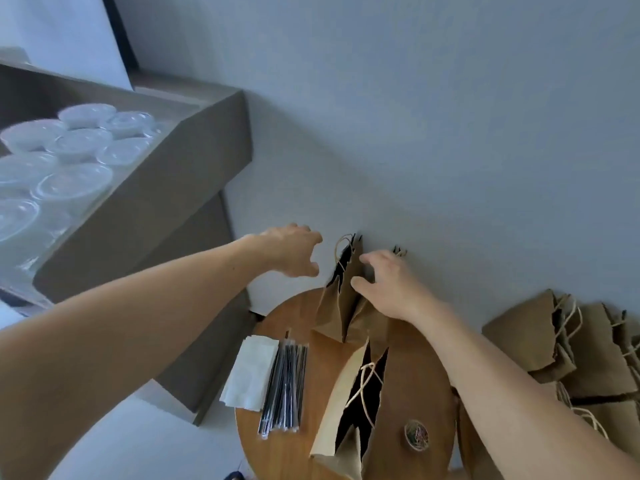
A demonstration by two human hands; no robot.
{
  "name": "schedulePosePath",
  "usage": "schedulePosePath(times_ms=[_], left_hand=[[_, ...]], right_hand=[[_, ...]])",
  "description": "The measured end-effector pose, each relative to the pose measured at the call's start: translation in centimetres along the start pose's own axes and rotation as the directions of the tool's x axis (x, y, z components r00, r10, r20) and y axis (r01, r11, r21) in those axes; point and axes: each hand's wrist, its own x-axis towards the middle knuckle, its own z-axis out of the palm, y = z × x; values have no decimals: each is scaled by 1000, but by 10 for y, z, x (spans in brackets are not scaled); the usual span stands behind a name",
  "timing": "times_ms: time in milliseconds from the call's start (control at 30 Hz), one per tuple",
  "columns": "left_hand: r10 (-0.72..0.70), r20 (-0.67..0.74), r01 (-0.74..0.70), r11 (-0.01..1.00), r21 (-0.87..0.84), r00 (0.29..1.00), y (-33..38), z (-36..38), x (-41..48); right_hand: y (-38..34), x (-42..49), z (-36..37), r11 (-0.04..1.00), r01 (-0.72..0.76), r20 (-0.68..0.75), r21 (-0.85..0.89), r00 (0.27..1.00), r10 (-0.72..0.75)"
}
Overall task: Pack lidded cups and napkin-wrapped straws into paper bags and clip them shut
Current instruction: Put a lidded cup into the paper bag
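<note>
Though apart, left hand (294,252), right hand (389,284) at bag (332,313).

We see a round table (287,445) of warm brown wood, smooth, with a faint sheen and a visible grain. The bags (332,410) standing on it are matt brown kraft paper, creased and saw-toothed along the top edge; their handles (369,379) are pale twisted cord. The heap of bags (595,348) to the right is the same dull paper. The napkins (249,372) look like soft white matt paper. The straws (285,386) lie in glossy clear plastic sleeves. The cups (74,143) are clear, shiny plastic, on a smooth matt grey shelf (156,188). The wall (450,133) is flat and matt.
</note>
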Motion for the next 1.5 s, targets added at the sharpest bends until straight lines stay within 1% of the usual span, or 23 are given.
schedulePosePath(times_ms=[100, 300, 433, 600, 767, 833, 933, 1000, 1100, 1200, 1267, 1333, 1400, 1433, 1500], left_hand=[[-37, -42, 37, 999, -12, 998, -27, -43, -21], [-117, -209, 111, 993, -42, 971, -104, -101, -58], [-149, -253, 146, 989, -32, 956, -184, -118, -81], [-276, -313, 264, 961, -84, 909, -308, -130, -113], [-389, -296, 370, 921, -121, 872, -416, -130, -139], [-407, -280, 389, 913, -119, 870, -446, -126, -144], [-467, -258, 436, 884, -170, 846, -485, -116, -149], [-497, -252, 454, 865, -212, 830, -506, -108, -153], [-518, -224, 463, 849, -256, 826, -527, -96, -157], [-530, -220, 465, 837, -287, 819, -541, -89, -160], [-534, -229, 463, 834, -298, 814, -546, -87, -161], [-529, -235, 456, 837, -303, 815, -549, -85, -162], [-529, -234, 460, 838, -292, 816, -550, -84, -164], [-531, -236, 464, 839, -285, 814, -550, -86, -166], [-537, -256, 470, 837, -280, 804, -552, -95, -170]], right_hand=[[-44, 27, -19, 994, 88, 29, -61, 996, -86], [-141, 68, -42, 967, 212, -49, -142, 974, -221], [-217, 103, -46, 944, 272, -78, -189, 954, -290], [-320, 165, -39, 923, 322, -94, -212, 933, -347], [-420, 232, -6, 896, 394, -3, -203, 915, -403], [-454, 255, 11, 882, 427, 53, -201, 904, -425], [-496, 283, 34, 848, 464, 153, -257, 886, -438], [-518, 297, 47, 818, 493, 208, -296, 869, -449], [-540, 312, 61, 798, 528, 293, -291, 843, -451], [-554, 326, 67, 782, 541, 379, -309, 824, -420], [-560, 334, 71, 761, 539, 425, -360, 821, -381], [-561, 338, 76, 731, 541, 431, -416, 825, -366], [-560, 341, 82, 708, 559, 400, -431, 822, -406], [-561, 341, 82, 712, 567, 377, -414, 819, -433], [-564, 340, 72, 749, 576, 317, -327, 814, -487]])
